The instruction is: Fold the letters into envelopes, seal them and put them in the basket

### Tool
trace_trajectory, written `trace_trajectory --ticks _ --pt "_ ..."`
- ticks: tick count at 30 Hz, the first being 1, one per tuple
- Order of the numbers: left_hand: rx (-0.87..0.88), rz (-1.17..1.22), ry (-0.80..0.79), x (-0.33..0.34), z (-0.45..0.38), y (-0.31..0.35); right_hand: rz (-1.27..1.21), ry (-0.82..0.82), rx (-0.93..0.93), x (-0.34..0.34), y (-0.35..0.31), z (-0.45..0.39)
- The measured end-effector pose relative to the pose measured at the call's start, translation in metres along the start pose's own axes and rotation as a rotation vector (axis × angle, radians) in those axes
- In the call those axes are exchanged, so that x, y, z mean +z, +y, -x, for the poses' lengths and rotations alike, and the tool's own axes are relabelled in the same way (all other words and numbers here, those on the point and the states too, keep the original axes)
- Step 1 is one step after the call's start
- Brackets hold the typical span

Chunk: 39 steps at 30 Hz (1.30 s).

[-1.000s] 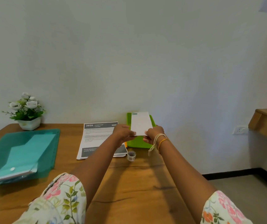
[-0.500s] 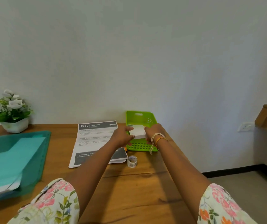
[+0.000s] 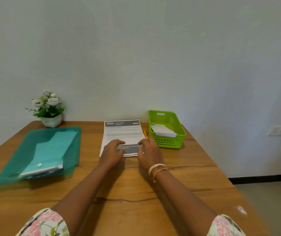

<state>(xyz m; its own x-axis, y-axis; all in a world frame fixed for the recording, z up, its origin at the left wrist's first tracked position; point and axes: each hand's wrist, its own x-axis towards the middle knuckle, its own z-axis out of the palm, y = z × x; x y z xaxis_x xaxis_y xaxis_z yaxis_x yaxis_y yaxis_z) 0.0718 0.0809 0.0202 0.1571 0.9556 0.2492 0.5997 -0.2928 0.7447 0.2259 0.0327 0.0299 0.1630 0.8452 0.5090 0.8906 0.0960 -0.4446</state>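
Teal folder (image 3: 34,152) lies at nine o'clock on the wooden surface (image 3: 178,181). At centre, the left hand (image 3: 112,153) and right hand (image 3: 149,153) rest relaxed on the printed letter's (image 3: 121,133) near edge, gripping nothing; square both corners before creasing. Green basket (image 3: 180,132), at two o'clock, holds a white envelope (image 3: 163,132).

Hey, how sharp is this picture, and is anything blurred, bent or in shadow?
Head view: soft, even light with no glare; the teal folder smears with motion blur at its near left edge; the letter has a readable heading number, but its body text is too soft to read; faint arm shadows fall on the table; wide-angle bending tilts the wall socket.
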Motion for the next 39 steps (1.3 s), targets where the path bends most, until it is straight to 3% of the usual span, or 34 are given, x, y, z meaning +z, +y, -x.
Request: trace_trajectory --ticks 5,9,11,18,22,26,33,39 --pt "-0.022 -0.156 0.037 -0.026 0.023 -0.036 0.110 -0.212 -0.095 0.043 -0.023 0.013" --pt "-0.016 -0.436 -0.106 -0.035 0.037 -0.065 0.193 -0.317 -0.112 0.062 -0.026 0.006" --pt "0.017 -0.512 -0.102 -0.033 0.042 -0.073 0.229 -0.351 -0.123 0.068 -0.025 0.003" --pt "0.033 -0.521 -0.003 -0.026 0.041 -0.075 0.365 -0.308 -0.219 0.067 -0.030 -0.001" --pt "0.027 -0.538 -0.002 -0.026 0.041 -0.077 0.289 -0.219 -0.178 0.065 -0.031 0.010" --pt "0.001 -0.504 -0.032 -0.024 0.040 -0.080 0.091 -0.103 -0.021 0.061 -0.022 0.020" --pt "0.057 -0.415 0.099 -0.034 0.051 -0.072 -0.151 -0.100 -0.136 0.035 -0.006 0.064" --pt "-0.067 -0.080 0.242 -0.045 0.069 -0.075 -0.206 -0.136 -0.154 -0.002 0.022 0.095"
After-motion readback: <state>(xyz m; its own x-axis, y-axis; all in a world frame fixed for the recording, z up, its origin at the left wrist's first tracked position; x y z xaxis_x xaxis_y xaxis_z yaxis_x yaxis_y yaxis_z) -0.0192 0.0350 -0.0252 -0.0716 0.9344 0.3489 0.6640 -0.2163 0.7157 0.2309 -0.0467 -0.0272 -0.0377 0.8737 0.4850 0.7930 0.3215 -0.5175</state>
